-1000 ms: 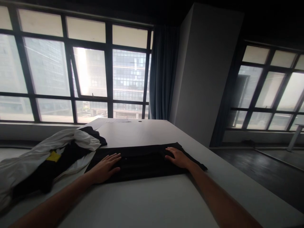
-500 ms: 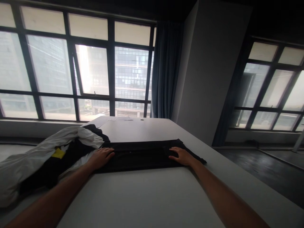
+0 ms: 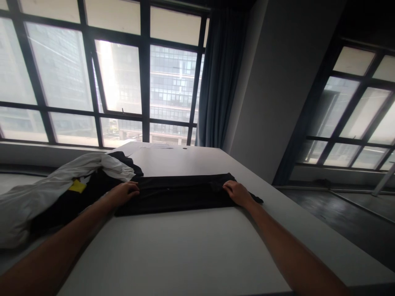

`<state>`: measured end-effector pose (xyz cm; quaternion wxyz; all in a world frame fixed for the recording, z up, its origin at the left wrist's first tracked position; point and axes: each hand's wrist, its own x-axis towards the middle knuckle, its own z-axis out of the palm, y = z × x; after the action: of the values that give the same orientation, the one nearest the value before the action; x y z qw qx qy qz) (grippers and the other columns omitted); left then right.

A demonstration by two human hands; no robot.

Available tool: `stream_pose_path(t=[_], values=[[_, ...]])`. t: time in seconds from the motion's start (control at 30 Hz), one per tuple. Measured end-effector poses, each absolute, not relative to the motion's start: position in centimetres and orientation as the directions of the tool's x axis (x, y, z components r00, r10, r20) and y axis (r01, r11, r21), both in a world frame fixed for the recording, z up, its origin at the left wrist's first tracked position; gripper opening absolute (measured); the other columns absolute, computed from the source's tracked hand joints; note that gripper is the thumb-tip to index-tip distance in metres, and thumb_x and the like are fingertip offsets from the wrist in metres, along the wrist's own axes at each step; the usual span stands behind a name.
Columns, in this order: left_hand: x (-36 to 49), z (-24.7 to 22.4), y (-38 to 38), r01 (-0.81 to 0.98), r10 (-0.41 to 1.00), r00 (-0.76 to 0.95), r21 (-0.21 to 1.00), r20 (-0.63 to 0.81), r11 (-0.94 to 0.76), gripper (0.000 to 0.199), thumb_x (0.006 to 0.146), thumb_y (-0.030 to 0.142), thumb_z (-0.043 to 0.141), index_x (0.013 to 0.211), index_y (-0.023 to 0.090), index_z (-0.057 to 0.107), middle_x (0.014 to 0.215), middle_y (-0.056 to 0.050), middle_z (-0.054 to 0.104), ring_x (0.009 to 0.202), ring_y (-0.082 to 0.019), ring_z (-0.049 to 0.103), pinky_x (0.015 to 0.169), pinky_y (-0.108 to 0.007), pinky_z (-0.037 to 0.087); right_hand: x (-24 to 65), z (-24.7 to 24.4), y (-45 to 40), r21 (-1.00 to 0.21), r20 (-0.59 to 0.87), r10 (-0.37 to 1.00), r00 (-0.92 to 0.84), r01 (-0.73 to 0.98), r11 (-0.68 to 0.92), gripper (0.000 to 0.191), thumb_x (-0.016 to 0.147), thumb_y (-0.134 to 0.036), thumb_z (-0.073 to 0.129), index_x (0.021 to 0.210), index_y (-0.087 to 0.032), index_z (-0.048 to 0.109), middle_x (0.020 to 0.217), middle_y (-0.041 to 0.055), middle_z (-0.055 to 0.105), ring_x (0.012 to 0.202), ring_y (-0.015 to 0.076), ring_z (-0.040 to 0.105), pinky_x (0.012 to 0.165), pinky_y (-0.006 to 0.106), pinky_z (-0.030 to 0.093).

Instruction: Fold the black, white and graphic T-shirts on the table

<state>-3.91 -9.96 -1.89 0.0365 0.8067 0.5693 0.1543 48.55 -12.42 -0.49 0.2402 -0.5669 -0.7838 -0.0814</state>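
Note:
A black garment (image 3: 182, 197) lies on the white table (image 3: 185, 250), folded into a long, flat strip from left to right. Its exact kind does not show. At the strip's left end my left hand (image 3: 125, 192) has its fingers curled and closed on the cloth. My right hand (image 3: 237, 192) pinches the fabric near the right end, thumb and fingers together. A corner of the black cloth sticks out past my right wrist.
Beside my left arm lies a heap of white cloth (image 3: 74, 172) and black cloth, with a yellow patch (image 3: 77, 186) showing. Thin papers (image 3: 154, 145) rest at the table's far end. Beyond stand windows, a blue curtain (image 3: 216, 82) and a grey pillar (image 3: 277, 82).
My fingers, flat and spread on the black garment before, have curled in and closed on its two ends. The left hand has shifted a little left. The camera has tilted slightly down.

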Motion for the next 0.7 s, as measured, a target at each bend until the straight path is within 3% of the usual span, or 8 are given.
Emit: stream_pose_path(t=[0.13,0.2,0.27,0.33,0.43,0.53,0.7], values=[[-3.3,-1.4,-10.4,0.927,0.931,0.226,0.229,0.288,-0.296,0.032,0.082,0.046,0.05,0.091,0.026,0.073,0.116,-0.005,0.073,0.104,-0.027,0.067,0.089,-0.032,0.05,48.8,-0.7,-12.5,-0.197,0.456,0.873,-0.174,0.937,0.29,0.027,0.095,-0.031,0.044,0.099,-0.02,0.069,0.104,0.0081,0.07,0.096,0.023,0.065,0.087,0.036,0.049],[-3.0,-1.3,-10.5,0.938,0.934,0.19,0.226,0.304,-0.264,0.031,0.082,0.046,0.05,0.089,0.026,0.073,0.115,-0.005,0.073,0.102,-0.027,0.068,0.087,-0.032,0.05,48.9,-0.9,-12.6,-0.231,0.389,0.897,-0.212,0.92,0.318,0.028,0.092,-0.039,0.053,0.105,-0.02,0.069,0.111,0.0086,0.068,0.102,0.0241,0.064,0.09,0.037,0.048],[-2.9,-1.2,-10.5,0.942,0.943,0.161,0.24,0.293,-0.235,0.03,0.081,0.046,0.052,0.089,0.026,0.073,0.116,-0.004,0.073,0.104,-0.026,0.067,0.088,-0.03,0.049,48.8,-1.2,-12.7,-0.261,0.346,0.902,-0.257,0.897,0.356,0.04,0.083,-0.046,0.065,0.115,-0.022,0.066,0.122,0.0089,0.065,0.111,0.0258,0.061,0.094,0.038,0.047],[-2.9,-1.1,-10.6,0.948,0.96,0.121,0.257,0.251,-0.186,0.035,0.082,0.048,0.05,0.096,0.026,0.073,0.117,-0.005,0.073,0.107,-0.026,0.067,0.09,-0.03,0.049,48.4,-1.3,-12.6,-0.267,0.336,0.898,-0.284,0.885,0.381,0.046,0.079,-0.045,0.07,0.119,-0.023,0.066,0.127,0.0089,0.063,0.115,0.0264,0.059,0.098,0.039,0.045],[-2.6,-1.1,-10.6,0.967,0.976,0.048,0.234,0.214,-0.099,0.046,0.088,0.049,0.04,0.108,0.022,0.072,0.114,-0.01,0.074,0.107,-0.028,0.067,0.088,-0.034,0.05,47.7,-1.4,-12.3,-0.212,0.337,0.897,-0.287,0.905,0.369,0.026,0.084,-0.035,0.065,0.106,-0.022,0.072,0.122,0.0081,0.065,0.113,0.0249,0.059,0.1,0.039,0.043],[-2.1,-1.3,-10.7,0.982,0.967,0.04,0.167,0.252,-0.085,0.043,0.086,0.041,0.042,0.115,0.023,0.068,0.118,-0.009,0.072,0.11,-0.029,0.066,0.089,-0.036,0.05,47.0,-1.0,-12.3,-0.123,0.333,0.898,-0.286,0.932,0.342,0.016,0.087,-0.026,0.058,0.093,-0.021,0.072,0.115,0.007,0.068,0.109,0.0237,0.059,0.099,0.037,0.042],[-1.7,-1.8,-10.5,0.987,0.975,0.051,0.137,0.217,-0.082,0.053,0.085,0.035,0.042,0.133,0.02,0.057,0.127,-0.01,0.068,0.113,-0.03,0.065,0.093,-0.039,0.05,46.5,0.1,-12.9,-0.123,0.455,0.87,-0.192,0.954,0.275,0.027,0.096,-0.027,0.041,0.102,-0.02,0.066,0.105,0.0086,0.069,0.1,0.0227,0.06,0.094,0.035,0.042]])
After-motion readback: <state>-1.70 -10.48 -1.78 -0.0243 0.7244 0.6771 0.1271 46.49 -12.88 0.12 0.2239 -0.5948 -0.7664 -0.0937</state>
